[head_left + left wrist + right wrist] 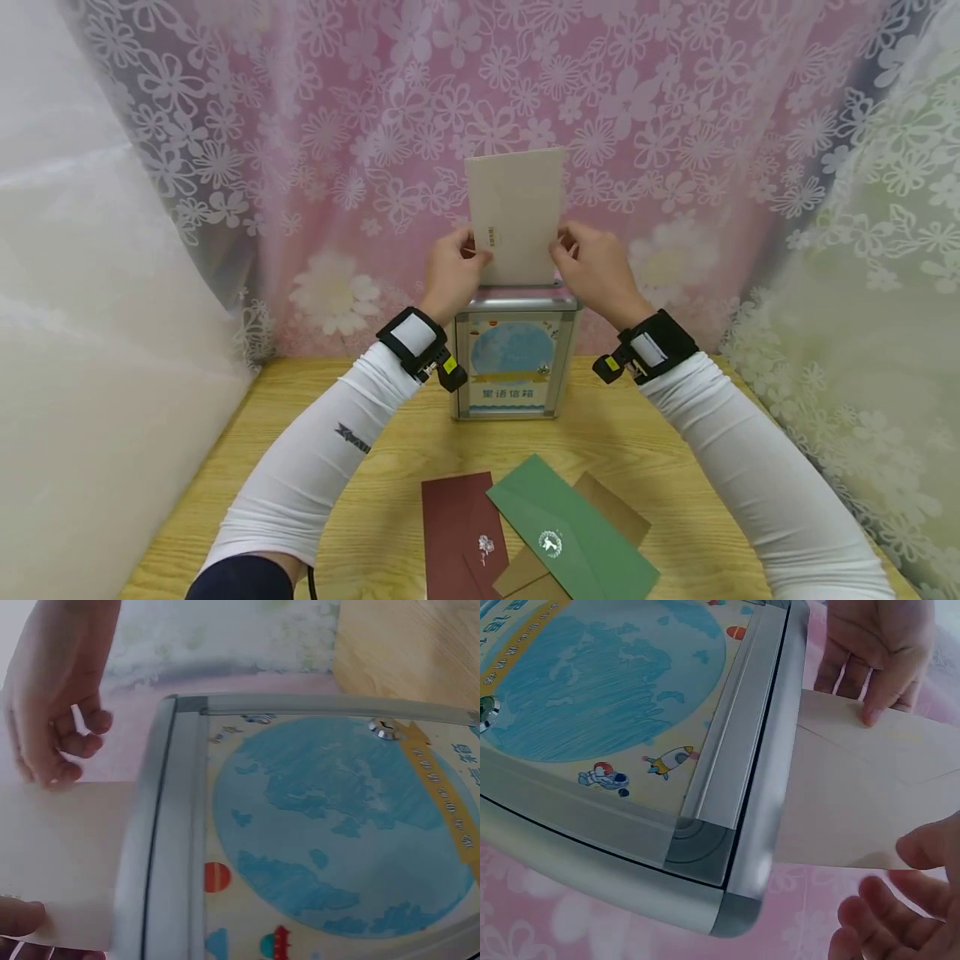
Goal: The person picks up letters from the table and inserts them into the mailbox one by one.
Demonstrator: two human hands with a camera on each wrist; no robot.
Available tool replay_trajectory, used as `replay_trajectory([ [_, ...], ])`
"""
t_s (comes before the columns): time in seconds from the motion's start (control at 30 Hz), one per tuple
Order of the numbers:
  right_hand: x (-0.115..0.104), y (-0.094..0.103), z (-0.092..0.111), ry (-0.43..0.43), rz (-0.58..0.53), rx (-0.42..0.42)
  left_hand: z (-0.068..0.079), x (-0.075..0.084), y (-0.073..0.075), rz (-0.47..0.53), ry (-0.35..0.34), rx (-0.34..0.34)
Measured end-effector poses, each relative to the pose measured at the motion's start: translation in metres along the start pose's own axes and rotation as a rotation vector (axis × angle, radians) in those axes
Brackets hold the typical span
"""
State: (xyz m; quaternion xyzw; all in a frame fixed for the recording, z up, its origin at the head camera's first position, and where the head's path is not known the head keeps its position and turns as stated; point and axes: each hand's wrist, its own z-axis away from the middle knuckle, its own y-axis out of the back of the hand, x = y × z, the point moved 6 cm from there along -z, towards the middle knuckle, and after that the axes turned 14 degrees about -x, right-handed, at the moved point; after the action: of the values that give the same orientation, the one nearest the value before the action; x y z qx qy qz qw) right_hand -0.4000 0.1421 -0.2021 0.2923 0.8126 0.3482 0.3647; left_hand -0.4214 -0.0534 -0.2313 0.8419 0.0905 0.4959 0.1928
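Observation:
A cream envelope (517, 212) stands upright over the top of a silver-framed mailbox (517, 304), its lower edge right at the lid. My left hand (454, 271) pinches the envelope's left edge, and my right hand (597, 271) pinches the right edge between thumb and fingers. In the right wrist view the envelope (862, 787) meets the rim of the mailbox (776, 772), which hides its lower end. The mailbox front, in the left wrist view, carries a blue round picture (315, 825) and a small metal lock (385, 729).
On the wooden table (360, 500) in front of the mailbox lie a dark red envelope (453, 525), a green envelope (585, 533) and brown envelopes (615, 510) partly under the green one. A pink floral curtain (375, 125) hangs behind the mailbox.

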Motion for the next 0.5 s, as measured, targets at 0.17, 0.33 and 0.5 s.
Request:
replay_trajectory([
  [0.17,-0.009,0.015,-0.013,0.058,-0.125,0.085,0.003,-0.011,-0.005,-0.057,0.063,-0.015],
  [0.33,-0.027,0.031,-0.025,0.169,-0.077,0.147,0.005,-0.013,-0.008,-0.127,0.051,-0.046],
  [0.5,-0.029,0.028,-0.025,0.153,-0.002,0.159,0.007,-0.014,-0.010,-0.107,0.033,-0.084],
])
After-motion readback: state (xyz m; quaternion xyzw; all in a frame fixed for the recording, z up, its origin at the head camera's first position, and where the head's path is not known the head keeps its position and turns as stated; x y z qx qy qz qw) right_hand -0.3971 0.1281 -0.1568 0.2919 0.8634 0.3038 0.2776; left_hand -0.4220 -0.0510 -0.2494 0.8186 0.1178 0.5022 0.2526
